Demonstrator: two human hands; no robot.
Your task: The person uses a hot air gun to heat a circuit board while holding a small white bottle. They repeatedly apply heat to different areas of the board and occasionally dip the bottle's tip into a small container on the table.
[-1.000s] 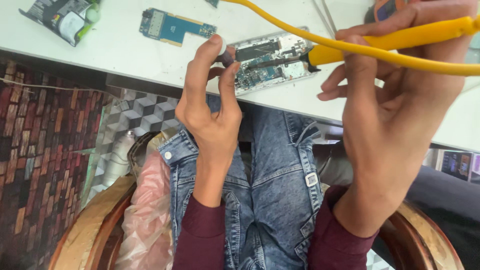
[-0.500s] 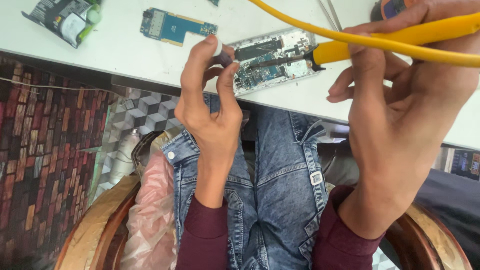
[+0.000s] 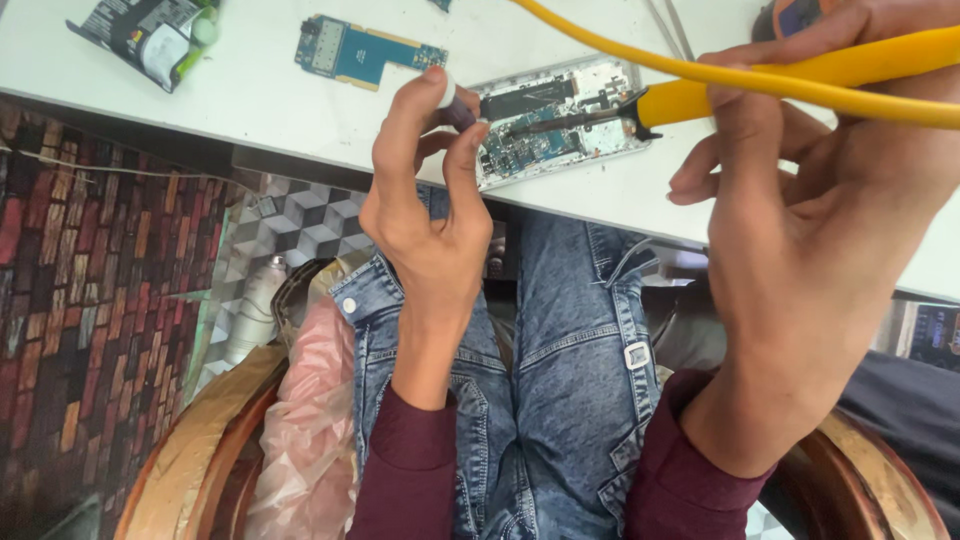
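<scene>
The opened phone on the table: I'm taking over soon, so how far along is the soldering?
Done: the opened phone lies with its board bare. In hand: the right hand holds the yellow soldering iron to it; the left hand pinches a small tube. Left: the blue circuit board lies apart.

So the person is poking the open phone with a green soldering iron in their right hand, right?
Not quite. The soldering iron is yellow, not green, as the head view shows. The rest holds: the right hand holds it, with its dark tip on the open phone on the white table.
</scene>
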